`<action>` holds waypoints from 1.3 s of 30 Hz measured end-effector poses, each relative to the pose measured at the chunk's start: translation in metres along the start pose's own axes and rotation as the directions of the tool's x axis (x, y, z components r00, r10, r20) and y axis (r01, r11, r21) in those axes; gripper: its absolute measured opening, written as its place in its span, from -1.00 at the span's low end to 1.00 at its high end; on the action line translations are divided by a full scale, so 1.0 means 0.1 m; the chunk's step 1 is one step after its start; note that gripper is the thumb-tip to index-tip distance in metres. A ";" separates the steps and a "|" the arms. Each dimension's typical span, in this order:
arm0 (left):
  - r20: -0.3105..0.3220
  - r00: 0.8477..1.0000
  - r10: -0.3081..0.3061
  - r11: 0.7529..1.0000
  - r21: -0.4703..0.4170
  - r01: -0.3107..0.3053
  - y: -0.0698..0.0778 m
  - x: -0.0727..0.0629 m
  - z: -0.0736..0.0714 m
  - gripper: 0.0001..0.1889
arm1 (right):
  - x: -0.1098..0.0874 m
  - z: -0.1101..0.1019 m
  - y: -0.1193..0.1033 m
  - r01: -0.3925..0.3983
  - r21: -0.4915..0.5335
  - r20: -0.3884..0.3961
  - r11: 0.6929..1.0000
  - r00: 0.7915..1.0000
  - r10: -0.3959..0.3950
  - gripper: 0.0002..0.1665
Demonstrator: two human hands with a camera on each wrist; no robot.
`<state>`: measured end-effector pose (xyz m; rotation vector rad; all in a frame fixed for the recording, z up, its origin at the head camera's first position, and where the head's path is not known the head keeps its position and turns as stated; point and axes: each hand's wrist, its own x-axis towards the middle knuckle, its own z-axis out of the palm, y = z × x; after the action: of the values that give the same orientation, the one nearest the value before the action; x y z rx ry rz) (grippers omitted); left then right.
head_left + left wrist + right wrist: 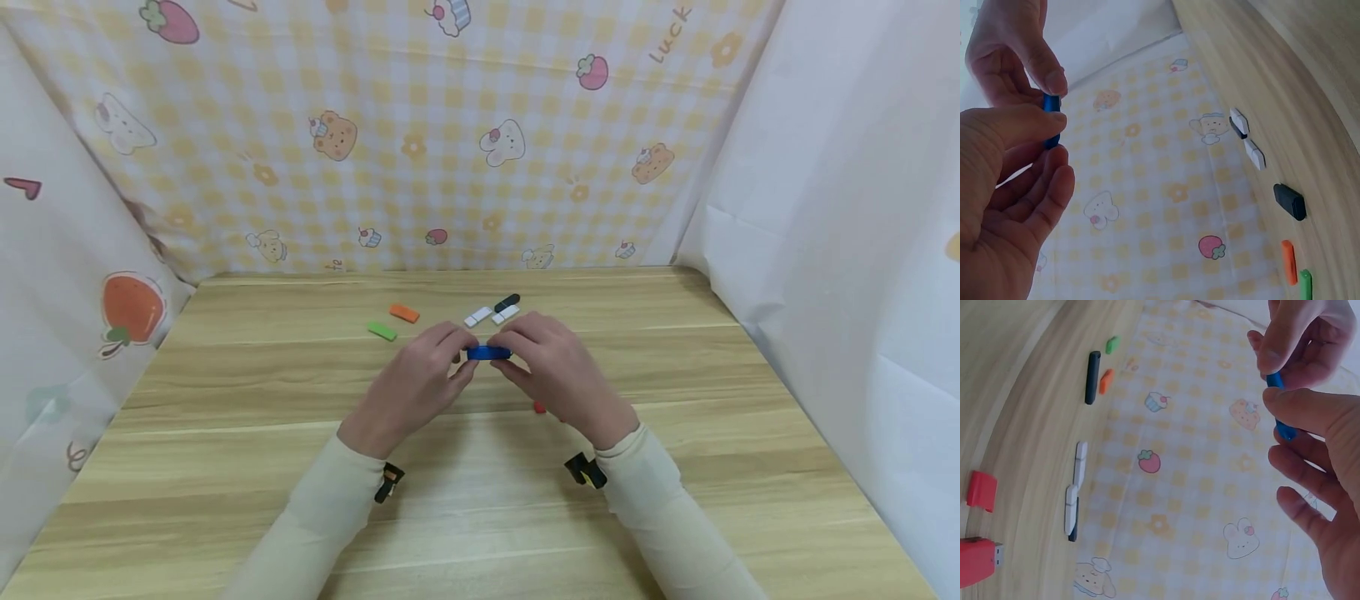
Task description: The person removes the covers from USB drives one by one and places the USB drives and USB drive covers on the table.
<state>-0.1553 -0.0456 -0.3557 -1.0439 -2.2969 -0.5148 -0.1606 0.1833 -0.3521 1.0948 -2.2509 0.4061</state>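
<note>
Both hands hold a small blue USB stick between them, above the middle of the table. My left hand pinches its left end with thumb and fingers. The right hand pinches the other end the same way. In the right wrist view, the blue stick's lower end sticks out past the right thumb. The fingers cover much of its surface, and no metal plug shows on it.
Orange and green sticks lie back left on the wooden table. Two white sticks lie beside a black one. Another black stick lies nearby. A red USB stick with bare plug lies near a red cap.
</note>
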 end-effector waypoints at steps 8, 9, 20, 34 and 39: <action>-0.022 0.999 0.039 0.997 -0.061 -0.040 -0.07 -0.04 -0.08 -0.75 | 0.02 0.01 0.01 0.042 0.029 -0.035 0.999 0.999 -0.041 -0.63; -0.021 0.999 0.040 0.997 -0.064 -0.041 -0.07 -0.04 -0.09 -0.75 | 0.02 0.01 0.01 0.042 0.034 -0.034 0.999 0.999 -0.041 -0.64; -0.010 1.000 0.029 0.996 -0.083 -0.029 -0.09 -0.07 -0.11 -0.74 | 0.04 -0.01 -0.01 0.032 0.064 0.000 0.997 0.999 -0.032 -0.71; -0.094 0.993 -0.078 0.993 -0.101 0.068 -0.40 -0.24 -0.32 -0.74 | -0.06 -0.18 0.29 -0.049 0.000 -0.094 0.999 0.994 0.049 -0.67; -0.105 0.994 -0.030 0.993 -0.115 0.018 -0.41 -0.22 -0.28 -0.73 | -0.07 -0.21 0.30 -0.070 -0.001 -0.085 0.998 0.994 0.070 -0.68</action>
<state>-0.1662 -0.0983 -0.3525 -1.0175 -2.2103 -0.7017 -0.1734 0.2162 -0.3406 0.9807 -2.2191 0.4682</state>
